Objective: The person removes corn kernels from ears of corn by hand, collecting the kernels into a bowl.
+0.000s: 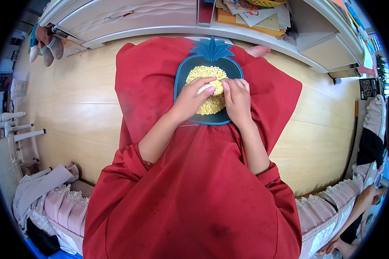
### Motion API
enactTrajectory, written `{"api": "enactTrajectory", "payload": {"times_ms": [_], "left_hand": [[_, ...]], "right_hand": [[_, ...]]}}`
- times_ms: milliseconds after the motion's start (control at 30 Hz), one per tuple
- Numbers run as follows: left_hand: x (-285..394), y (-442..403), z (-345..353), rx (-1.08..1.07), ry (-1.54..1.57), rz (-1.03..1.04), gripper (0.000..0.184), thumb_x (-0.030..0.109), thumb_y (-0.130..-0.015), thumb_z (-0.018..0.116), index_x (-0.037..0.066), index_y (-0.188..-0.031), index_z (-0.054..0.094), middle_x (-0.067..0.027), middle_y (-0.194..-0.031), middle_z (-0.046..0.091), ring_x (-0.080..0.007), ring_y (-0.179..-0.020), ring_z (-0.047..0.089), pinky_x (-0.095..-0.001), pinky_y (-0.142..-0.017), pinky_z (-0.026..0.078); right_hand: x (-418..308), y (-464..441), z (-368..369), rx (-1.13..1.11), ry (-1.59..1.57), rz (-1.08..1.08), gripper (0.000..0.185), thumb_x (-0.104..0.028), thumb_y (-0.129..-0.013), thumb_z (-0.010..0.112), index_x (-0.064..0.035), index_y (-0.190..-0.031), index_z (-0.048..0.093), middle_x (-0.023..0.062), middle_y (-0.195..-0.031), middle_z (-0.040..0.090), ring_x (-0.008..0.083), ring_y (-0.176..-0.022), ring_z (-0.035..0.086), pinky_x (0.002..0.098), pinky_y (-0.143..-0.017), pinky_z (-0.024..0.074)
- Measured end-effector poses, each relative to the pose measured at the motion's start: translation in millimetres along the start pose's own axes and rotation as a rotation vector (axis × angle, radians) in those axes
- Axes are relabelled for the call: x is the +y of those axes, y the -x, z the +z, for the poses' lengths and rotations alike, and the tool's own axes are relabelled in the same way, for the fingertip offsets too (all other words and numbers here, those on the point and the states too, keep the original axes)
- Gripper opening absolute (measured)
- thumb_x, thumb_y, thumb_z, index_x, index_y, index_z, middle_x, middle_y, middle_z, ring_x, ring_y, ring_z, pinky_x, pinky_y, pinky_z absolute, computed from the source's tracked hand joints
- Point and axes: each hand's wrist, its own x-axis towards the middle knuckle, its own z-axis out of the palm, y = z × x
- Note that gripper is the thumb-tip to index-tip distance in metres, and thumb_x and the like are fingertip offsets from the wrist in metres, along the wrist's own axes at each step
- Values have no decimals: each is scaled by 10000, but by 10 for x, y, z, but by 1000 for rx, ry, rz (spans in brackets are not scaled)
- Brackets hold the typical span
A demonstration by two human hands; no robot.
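Note:
My left hand (192,98) is closed around a corn cob (217,88), partly stripped, with yellow kernels showing at its right end. On the other side my right hand (237,100) has its thumb and bent fingers pressed against that end of the cob. Both hands are over a dark teal pineapple-shaped tray (177,77) lying on my lap. Loose yellow corn kernels (209,108) are heaped in the tray. My fingers hide part of the cob and of the heap.
Red cloth (194,181) covers my lap and arms. Ahead stands a white cabinet (151,21) with papers and books (259,17) on an open shelf. A pink couch (67,211) is behind me, with another person's legs (354,216) at the lower right. A white chair (13,125) stands left.

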Motion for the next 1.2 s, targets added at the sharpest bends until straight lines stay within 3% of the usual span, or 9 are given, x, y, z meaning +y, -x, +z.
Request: {"api": "enactTrajectory", "payload": {"times_ms": [100,200,700,800,1000,1200], "left_hand": [[32,5,-12,-5,-111,162,394,198,-968,582,35,-1326,562,-134,-1216,589,-227,-1145,552,-325,-1007,406],[30,23,-18,-31,-96,179,418,181,-965,586,42,-1357,539,-146,-1223,566,-265,-1166,536,-334,-1021,394],[-90,53,46,-99,-247,254,456,118,-992,521,10,-1425,426,-156,-1246,483,-281,-1163,507,-312,-998,395],[-64,59,45,-112,-272,243,451,119,-1001,499,11,-1432,416,-146,-1239,481,-259,-1158,502,-307,-978,412],[13,62,13,-119,23,62,399,153,-1015,483,10,-1388,483,-116,-1194,521,-182,-1020,569,-281,-879,478],[39,31,-1,-93,0,-2,388,209,-1016,514,3,-1343,536,-102,-1140,604,-143,-983,586,-274,-857,481]], "right_hand": [[7,2,8,14,9,-12,199,-152,-975,493,-27,-979,648,164,-848,634,330,-854,593,436,-901,399],[15,5,13,9,19,-9,195,-140,-976,484,-25,-987,642,161,-870,641,331,-882,595,439,-916,396],[45,26,36,-30,80,7,178,-113,-971,490,-20,-948,641,175,-847,637,342,-873,593,433,-932,398],[33,24,36,-18,87,0,163,-104,-958,502,-20,-933,640,179,-818,631,341,-860,594,437,-918,403],[25,21,25,2,64,5,163,-114,-956,512,-19,-923,640,189,-808,620,346,-844,589,436,-909,405],[13,17,7,9,25,-6,167,-125,-957,518,-17,-921,640,188,-811,619,348,-838,585,438,-911,402]]}}
